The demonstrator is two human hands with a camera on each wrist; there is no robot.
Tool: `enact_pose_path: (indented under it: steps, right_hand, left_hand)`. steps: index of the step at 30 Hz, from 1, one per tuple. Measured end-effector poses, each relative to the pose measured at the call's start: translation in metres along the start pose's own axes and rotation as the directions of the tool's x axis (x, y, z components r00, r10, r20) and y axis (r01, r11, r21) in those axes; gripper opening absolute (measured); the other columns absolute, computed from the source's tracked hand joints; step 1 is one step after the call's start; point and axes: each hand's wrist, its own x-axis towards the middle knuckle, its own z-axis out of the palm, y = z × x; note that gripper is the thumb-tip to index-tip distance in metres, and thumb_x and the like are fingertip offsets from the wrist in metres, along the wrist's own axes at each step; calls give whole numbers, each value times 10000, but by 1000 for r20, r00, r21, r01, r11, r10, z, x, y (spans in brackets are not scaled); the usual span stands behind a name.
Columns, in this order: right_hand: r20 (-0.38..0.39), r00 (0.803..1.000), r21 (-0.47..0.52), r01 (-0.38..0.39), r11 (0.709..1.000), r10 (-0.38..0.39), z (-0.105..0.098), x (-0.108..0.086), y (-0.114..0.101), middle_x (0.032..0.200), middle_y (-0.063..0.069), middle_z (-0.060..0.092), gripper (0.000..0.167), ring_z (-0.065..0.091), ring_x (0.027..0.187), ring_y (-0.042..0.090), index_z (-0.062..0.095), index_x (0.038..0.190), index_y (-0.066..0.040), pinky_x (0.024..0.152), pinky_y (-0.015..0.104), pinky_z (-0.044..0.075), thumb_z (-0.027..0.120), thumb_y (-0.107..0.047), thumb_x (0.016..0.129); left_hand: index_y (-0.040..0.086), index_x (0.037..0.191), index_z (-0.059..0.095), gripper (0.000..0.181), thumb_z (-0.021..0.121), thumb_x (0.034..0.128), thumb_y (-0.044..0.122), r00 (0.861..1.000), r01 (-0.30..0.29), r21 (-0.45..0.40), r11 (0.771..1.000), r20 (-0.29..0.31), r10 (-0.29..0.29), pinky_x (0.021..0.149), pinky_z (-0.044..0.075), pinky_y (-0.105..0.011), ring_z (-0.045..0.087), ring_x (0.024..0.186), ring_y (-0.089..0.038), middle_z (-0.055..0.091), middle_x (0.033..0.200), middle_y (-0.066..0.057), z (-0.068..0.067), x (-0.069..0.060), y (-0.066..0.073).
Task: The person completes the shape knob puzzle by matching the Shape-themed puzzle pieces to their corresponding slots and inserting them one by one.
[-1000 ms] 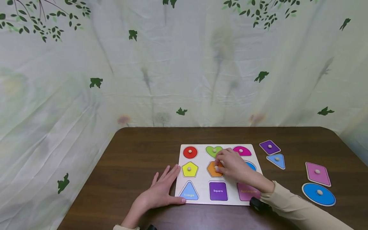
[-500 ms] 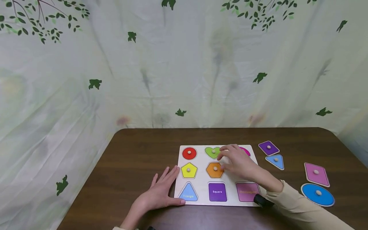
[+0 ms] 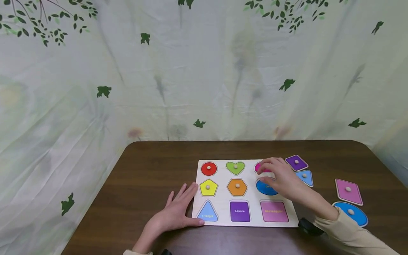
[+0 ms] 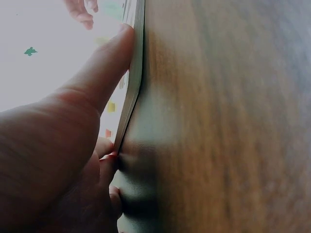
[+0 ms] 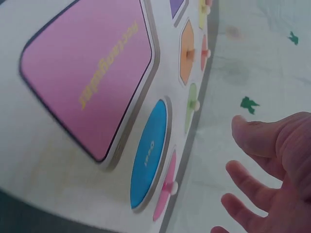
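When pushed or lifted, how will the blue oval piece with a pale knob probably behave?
The blue oval piece lies without visible bend, so it is probably stiff. It looks thin, suggesting light weight. Resting flat on the brown wood-grain table, it would likely slide rather than roll.

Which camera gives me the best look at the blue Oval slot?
The right wrist view: it shows the whole blue Oval slot unblocked, its label readable. In the head view, the right hand covers part of it. The left wrist view shows the board nearly edge-on, so the slot cannot be made out.
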Motion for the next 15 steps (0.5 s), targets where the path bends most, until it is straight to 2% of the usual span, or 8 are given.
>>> enact_pose_path:
  steps: [7, 15]
  right_hand:
    - [-28, 1000, -17, -2, 1000, 2, -12, -13, 10, 1165, 122, 612, 200, 475, 1152, 354, 696, 922, -154, 900, 568, 466, 812, -55, 794]
    - [-22, 999, -30, -40, 999, 40, -22, -27, 19, 1200, 144, 603, 204, 451, 1176, 377, 699, 938, -176, 846, 563, 510, 828, -119, 791]
  left_hand:
    - [168, 1584, 207, 1110, 754, 737, 632, 1000, 0, -4, 1000, 5, 0, 1115, -28, -651, 34, 1496, -307, 171, 1633, -8, 0, 1, 0]
    - [164, 1583, 210, 1112, 760, 735, 628, 1000, 1, -4, 1000, -2, -1, 1117, -32, -647, 33, 1497, -305, 172, 1633, -9, 0, 1, 0]
